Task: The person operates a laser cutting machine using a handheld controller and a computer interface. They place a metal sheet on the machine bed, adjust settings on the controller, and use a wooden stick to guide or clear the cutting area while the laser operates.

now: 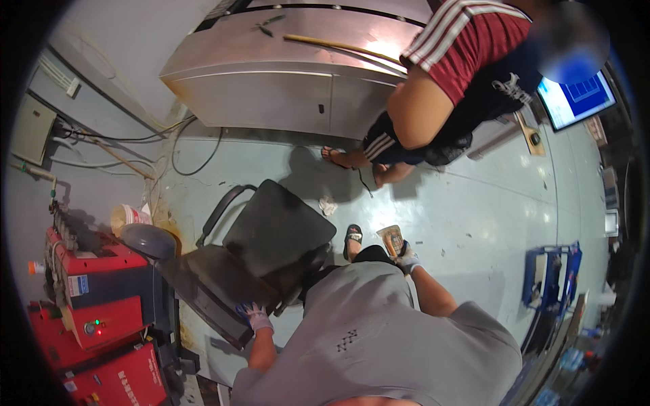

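My left hand (254, 316), in a pale glove with blue fingertips, lies on the dark back of an office chair (210, 279); its fingers look spread, not wrapped round the edge. The black seat (281, 230) of this chair is beyond the hand. Low beside my right leg, my right hand (408, 258), also gloved, is closed on the edge of a flat packet (391, 240) with brown and orange contents. What exactly is inside the packet I cannot make out. My sandalled foot (353, 237) stands just left of the packet.
Another person (460, 81) in a red and dark outfit stands ahead on the right, by a long metal cabinet (264, 98) bearing a wooden stick (338, 46). Red machines (101, 298) and a white bucket (128, 218) are at left. A blue rack (552, 277) stands at right.
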The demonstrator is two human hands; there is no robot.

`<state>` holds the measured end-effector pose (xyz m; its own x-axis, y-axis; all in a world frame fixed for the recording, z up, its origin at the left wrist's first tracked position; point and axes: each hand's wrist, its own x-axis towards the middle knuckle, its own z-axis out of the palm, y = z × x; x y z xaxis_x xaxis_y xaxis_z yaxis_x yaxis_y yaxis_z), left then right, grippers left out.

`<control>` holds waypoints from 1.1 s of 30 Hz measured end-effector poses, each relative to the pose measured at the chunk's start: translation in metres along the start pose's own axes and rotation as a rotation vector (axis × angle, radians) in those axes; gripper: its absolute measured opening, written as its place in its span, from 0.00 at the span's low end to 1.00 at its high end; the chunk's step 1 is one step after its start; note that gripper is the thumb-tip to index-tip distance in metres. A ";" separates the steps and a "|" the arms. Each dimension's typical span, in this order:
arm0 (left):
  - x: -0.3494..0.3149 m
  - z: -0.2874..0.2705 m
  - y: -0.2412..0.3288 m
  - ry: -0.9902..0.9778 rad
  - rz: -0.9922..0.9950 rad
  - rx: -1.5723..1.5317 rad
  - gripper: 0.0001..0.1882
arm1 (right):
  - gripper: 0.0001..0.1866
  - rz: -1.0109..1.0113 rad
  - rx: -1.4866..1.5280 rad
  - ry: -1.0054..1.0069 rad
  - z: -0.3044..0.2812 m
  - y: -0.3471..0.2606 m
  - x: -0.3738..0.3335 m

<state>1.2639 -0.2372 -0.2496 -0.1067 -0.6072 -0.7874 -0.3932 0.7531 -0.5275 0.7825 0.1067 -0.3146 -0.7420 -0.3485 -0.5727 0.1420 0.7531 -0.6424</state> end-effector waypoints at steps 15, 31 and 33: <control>0.098 -0.159 0.157 0.252 0.304 -1.960 0.25 | 0.18 0.439 0.000 -0.031 -0.087 0.055 0.050; 0.304 -0.300 -0.038 -0.133 0.148 -1.309 0.32 | 0.28 0.342 0.434 0.098 -0.009 -0.146 0.166; 0.346 -0.317 -0.077 -0.210 0.197 -1.234 0.32 | 0.33 0.370 0.371 0.166 0.007 -0.193 0.168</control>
<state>0.9677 -0.5859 -0.3802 -0.1584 -0.3750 -0.9134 -0.9865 0.0213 0.1623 0.6350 -0.1018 -0.2906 -0.6880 0.0180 -0.7255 0.6123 0.5510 -0.5670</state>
